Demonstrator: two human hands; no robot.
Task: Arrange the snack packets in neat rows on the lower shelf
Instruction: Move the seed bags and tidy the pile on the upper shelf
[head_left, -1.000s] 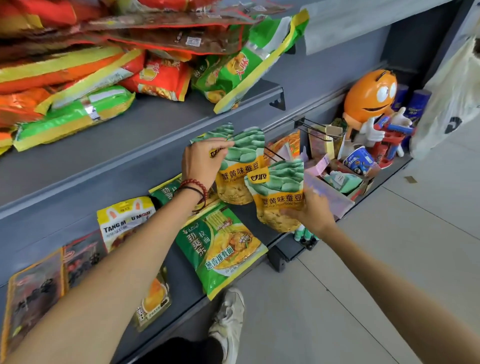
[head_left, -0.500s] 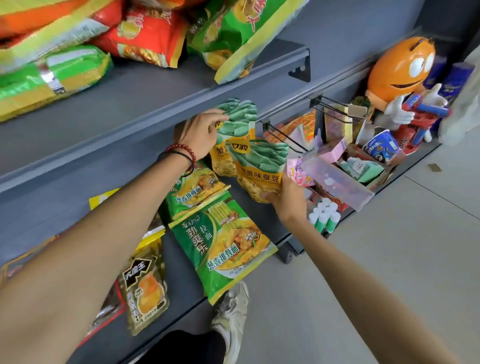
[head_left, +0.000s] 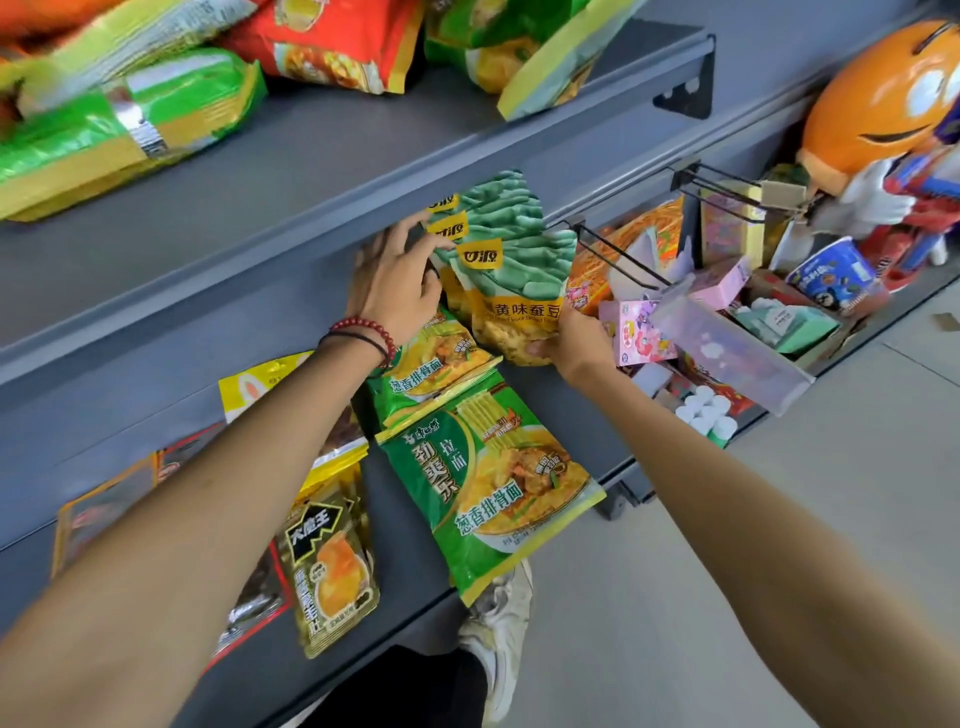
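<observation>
Three green-and-yellow broad bean packets stand upright, overlapped, at the back of the grey lower shelf. My left hand holds their left edge, thumb in front and fingers reaching behind. My right hand grips the bottom of the front packet from below. Two green noodle packets lie flat in front of them, one near the shelf's front edge and one behind it. Left of these lie a gold packet, a yellow packet and darker packets, partly hidden by my left arm.
The upper shelf carries piled red, green and orange packets. Wire hooks jut out right of the bean packets. Beyond them are a clear plastic bin, small boxes and an orange mascot figure. A white shoe stands on the floor below.
My right hand has brought its bean packet up against those in my left hand. The packets now overlap as one stack further back on the lower shelf.
</observation>
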